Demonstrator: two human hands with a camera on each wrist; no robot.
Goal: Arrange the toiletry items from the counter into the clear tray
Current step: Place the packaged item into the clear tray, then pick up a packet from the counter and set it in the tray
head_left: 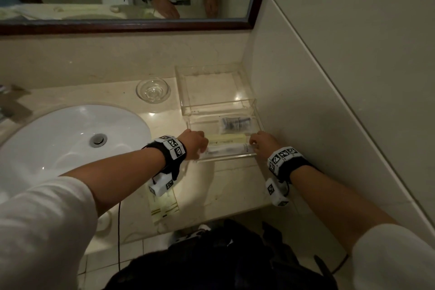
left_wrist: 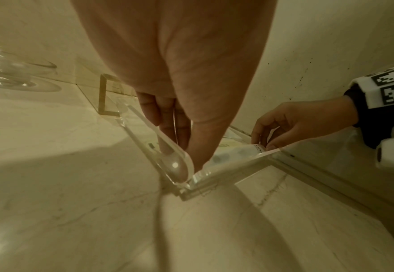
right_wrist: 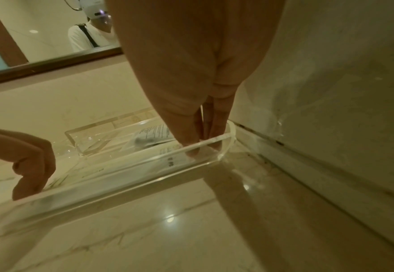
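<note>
A person stands at a bathroom counter (head_left: 230,186) beside a white sink (head_left: 58,139), both arms reaching into a clear tray (head_left: 226,156) that sits in the corner against the right wall. The left hand (head_left: 194,143) pinches one end of a long white packet (head_left: 226,149), thumb and fingertips closed on it just inside the tray's left wall; the right hand (head_left: 262,142) pinches the other end with its fingers curled down over the tray's right corner. The packet lies along the tray's near wall, touching a pale yellow packet (head_left: 227,140) behind it. Farther back in the same tray rests a small clear packet with dark contents (head_left: 236,124). One flat yellow sachet (head_left: 164,206) remains on the counter near the front edge, partly under the left wrist. The step in hand looks like settling the white packet flat. The next move probably calls for letting go with both hands and reaching back for the sachet.
</note>
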